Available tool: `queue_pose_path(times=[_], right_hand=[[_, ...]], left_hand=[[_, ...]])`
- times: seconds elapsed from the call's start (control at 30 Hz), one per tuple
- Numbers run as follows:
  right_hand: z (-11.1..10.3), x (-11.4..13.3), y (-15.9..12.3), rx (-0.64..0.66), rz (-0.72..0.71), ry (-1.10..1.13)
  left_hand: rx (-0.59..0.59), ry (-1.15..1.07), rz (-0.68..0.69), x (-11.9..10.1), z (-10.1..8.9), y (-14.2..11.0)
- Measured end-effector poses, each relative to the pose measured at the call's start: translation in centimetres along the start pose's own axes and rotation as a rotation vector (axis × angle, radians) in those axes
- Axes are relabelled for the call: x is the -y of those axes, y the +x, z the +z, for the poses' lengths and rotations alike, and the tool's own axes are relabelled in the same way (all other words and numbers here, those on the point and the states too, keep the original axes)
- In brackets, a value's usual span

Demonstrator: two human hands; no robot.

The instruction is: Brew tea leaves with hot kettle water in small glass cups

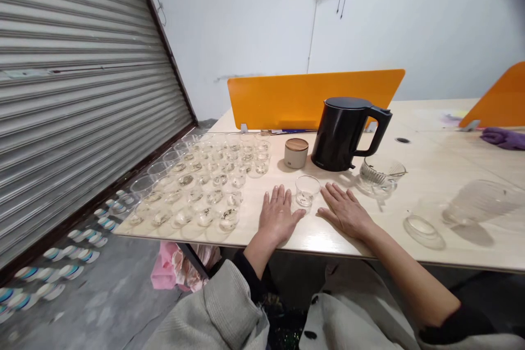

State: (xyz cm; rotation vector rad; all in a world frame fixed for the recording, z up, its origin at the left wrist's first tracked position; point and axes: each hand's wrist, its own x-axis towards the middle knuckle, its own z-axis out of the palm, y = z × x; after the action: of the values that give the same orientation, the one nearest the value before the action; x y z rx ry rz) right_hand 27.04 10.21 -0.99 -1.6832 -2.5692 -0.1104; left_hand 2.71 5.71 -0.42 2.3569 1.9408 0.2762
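Note:
My left hand (279, 214) lies flat on the pale table, fingers stretched out and holding nothing. My right hand (343, 211) rests flat too, its fingers extended toward the back. Between them stands a small clear cup (307, 190) with some dark bits low inside; whether either hand touches it I cannot tell. Behind my hands are a lidded canister (296, 154) with a wooden top and a black electric kettle (338, 134). Right of the kettle sits a ribbed glass bowl (381, 174) with a thin stick-like thing across its rim.
Many clear cups (205, 217) with dark bits fill the table's left side. A round clear lid or dish (424, 229) and a clear pitcher-like vessel (484, 202) lie at right. An orange divider (283, 101) stands behind. Blue-and-white items (49, 273) line the floor by the shutter.

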Motion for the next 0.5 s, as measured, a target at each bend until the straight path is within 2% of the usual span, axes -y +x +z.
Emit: queue_pose_path(times=[0.5], right_hand=[[0.4,-0.14,0.01,-0.021,0.006,-0.006]], left_hand=[[0.008,0.013,0.0,-0.09,-0.2,-0.06]])
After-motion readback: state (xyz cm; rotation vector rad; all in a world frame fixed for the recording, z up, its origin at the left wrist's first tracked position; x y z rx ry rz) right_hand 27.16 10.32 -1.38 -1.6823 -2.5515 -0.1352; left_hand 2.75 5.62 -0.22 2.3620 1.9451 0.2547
